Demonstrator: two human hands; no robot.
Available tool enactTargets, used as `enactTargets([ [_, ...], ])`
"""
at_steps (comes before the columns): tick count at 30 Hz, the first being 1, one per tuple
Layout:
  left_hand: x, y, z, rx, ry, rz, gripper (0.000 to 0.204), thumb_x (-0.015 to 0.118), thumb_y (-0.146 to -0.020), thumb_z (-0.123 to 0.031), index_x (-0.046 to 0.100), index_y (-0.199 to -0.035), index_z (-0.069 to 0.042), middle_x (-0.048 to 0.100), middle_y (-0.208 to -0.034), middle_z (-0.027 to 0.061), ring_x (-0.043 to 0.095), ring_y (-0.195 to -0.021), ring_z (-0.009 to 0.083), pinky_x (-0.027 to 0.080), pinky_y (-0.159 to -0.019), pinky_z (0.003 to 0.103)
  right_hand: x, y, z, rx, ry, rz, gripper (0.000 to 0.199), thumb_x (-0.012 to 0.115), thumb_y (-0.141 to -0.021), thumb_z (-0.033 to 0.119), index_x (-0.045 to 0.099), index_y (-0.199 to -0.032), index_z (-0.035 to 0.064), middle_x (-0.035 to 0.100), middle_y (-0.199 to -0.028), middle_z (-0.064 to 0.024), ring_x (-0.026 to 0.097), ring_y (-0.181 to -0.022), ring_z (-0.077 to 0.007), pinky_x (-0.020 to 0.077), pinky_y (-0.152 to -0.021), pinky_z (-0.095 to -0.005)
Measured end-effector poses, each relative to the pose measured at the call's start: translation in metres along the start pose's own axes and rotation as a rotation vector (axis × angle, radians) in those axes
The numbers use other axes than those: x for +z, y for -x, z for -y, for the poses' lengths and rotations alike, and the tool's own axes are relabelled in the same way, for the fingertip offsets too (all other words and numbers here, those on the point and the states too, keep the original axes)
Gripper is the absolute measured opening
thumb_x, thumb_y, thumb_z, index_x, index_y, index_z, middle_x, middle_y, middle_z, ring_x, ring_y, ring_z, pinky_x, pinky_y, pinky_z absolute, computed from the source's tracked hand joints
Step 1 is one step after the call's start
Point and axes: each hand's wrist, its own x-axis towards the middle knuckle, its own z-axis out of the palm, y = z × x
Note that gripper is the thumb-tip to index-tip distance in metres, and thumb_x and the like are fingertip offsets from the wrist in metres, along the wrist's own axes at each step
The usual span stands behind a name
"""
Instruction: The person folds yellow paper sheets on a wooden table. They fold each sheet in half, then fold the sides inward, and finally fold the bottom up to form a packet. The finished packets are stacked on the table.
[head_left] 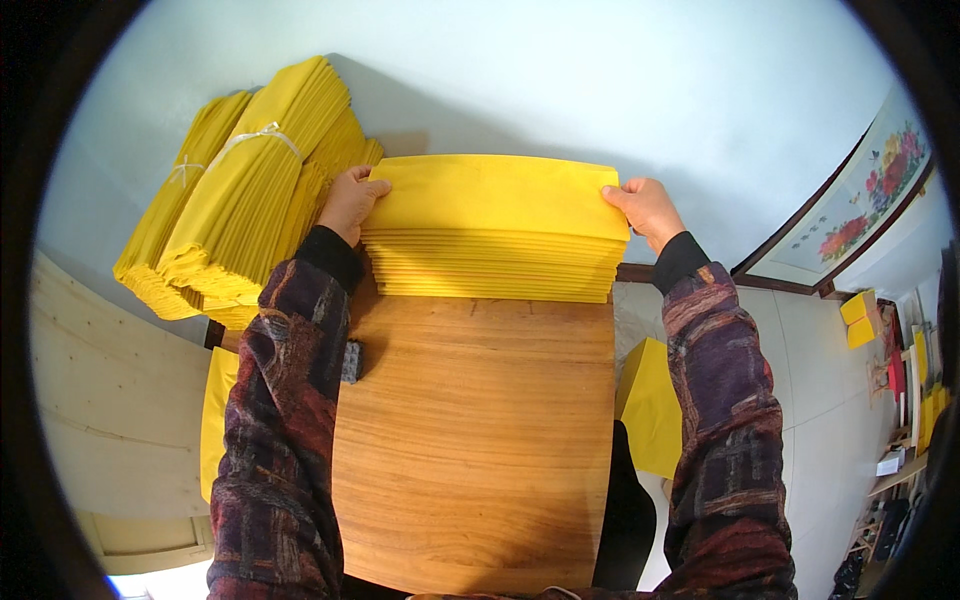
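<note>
A neat stack of flat, folded yellow pieces (490, 268), like cloth or soft paper, sits at the far end of the wooden table (470, 400). My left hand (350, 204) pinches the left end of the top folded yellow piece (490, 195), its thumb on the upper face. At the opposite end, my right hand (650, 212) grips the same piece between thumb and fingers. Between my hands the piece stretches level along the stack; whether it is lifted off the layer below I cannot tell. Fingers under both ends are partly hidden.
Tied yellow bundles (245, 190) with white bands lean against the wall, left of the stack. A small dark block (352, 362) lies at the table's left edge. Yellow material (652, 410) stands beside the table's right side. A framed flower picture (850, 215) leans at the right wall.
</note>
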Motion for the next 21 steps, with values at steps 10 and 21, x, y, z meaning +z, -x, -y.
enactTargets([
  [10,0.001,0.004,0.000,0.038,0.054,0.010,0.038,0.061,-0.086,-0.005,0.052,-0.122,0.003,0.063,-0.107,0.0104,0.061,-0.093,0.0185,0.049,-0.084,0.028,0.002,0.005,0.005,0.017,-0.005,-0.019,0.034,0.069,-0.084,0.026,0.065,-0.083,-0.0079,0.062,-0.073,-0.0091,0.055,-0.061,-0.0154,0.0435,-0.053,-0.0315],
  [21,-0.007,0.012,-0.040,0.192,0.181,0.057,0.034,0.061,-0.086,-0.002,0.055,-0.119,0.001,0.065,-0.102,0.0074,0.064,-0.084,0.0168,0.052,-0.078,0.028,-0.021,0.012,0.025,-0.015,-0.171,-0.031,0.029,0.068,-0.085,0.025,0.065,-0.085,-0.0033,0.061,-0.071,-0.0037,0.049,-0.056,-0.0091,0.0358,-0.047,-0.0268],
])
